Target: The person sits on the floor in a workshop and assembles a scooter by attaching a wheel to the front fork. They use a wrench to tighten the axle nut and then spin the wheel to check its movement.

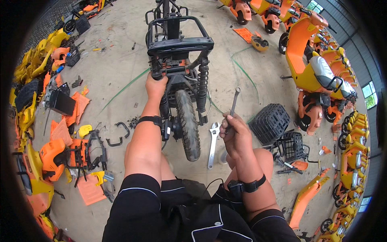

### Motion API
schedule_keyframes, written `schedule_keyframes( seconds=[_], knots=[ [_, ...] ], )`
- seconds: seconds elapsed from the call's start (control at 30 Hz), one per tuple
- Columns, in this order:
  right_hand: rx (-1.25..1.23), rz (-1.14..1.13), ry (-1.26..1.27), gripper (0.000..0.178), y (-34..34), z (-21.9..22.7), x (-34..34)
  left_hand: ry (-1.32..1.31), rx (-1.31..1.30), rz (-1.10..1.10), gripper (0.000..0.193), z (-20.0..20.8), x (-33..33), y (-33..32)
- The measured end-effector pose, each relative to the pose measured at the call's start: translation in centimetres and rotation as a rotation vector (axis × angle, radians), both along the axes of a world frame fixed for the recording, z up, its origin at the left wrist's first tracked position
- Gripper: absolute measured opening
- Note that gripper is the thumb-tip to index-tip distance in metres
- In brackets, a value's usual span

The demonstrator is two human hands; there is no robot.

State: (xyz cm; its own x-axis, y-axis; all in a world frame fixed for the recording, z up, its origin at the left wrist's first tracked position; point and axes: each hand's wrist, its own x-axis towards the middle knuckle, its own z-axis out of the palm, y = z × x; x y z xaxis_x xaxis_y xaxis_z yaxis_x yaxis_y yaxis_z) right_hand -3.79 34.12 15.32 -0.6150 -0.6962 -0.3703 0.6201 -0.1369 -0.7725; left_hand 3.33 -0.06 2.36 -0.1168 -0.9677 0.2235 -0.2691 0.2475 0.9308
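In front of me stands a stripped scooter frame (180,45), its treaded rear wheel (188,125) toward me. My left hand (156,86) is closed around the upper end of the left shock absorber (164,105); its fingertips are hidden behind the frame. A matching coil-spring shock absorber (202,86) sits right of the wheel. Over the floor to the right, my right hand (237,135) grips a combination wrench (234,103), ring end pointing up and away. Below it on the floor lies a silver adjustable wrench (213,145).
Right of my right hand are a black plastic crate (270,124) and a black basket (292,146). Orange and yellow body panels (89,188) lie scattered at left. Yellow-orange scooters (312,76) line the right side. A green strap (128,86) crosses the floor.
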Motion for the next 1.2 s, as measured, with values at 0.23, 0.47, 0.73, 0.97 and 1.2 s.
schedule_keyframes(
  seconds=[0.23, 0.47, 0.73, 0.97, 1.2],
  knots=[
    [-0.013, 0.176, -0.007, 0.025, -0.8, -0.5, -1.6, 0.000, 0.050, -0.032, 0.040, -1.4, 0.4, -1.2],
    [-0.007, 0.226, 0.075, 0.024, -1.4, -0.4, -2.6, -0.091, 0.029, 0.224, 0.035, 1.4, -2.0, 2.7],
    [-0.028, 0.341, 0.100, 0.024, -4.3, 0.2, -2.5, -0.102, 0.165, 0.074, 0.058, 1.6, 0.5, 2.1],
    [-0.047, 0.572, 0.034, 0.029, -6.4, 0.0, -0.6, 0.227, 0.611, -0.375, 0.057, 13.2, 5.4, 12.8],
    [-0.099, 0.771, -0.201, 0.029, -7.6, -4.2, 3.3, 0.366, 0.731, -0.620, 0.043, 12.9, 8.6, 16.6]
  ],
)
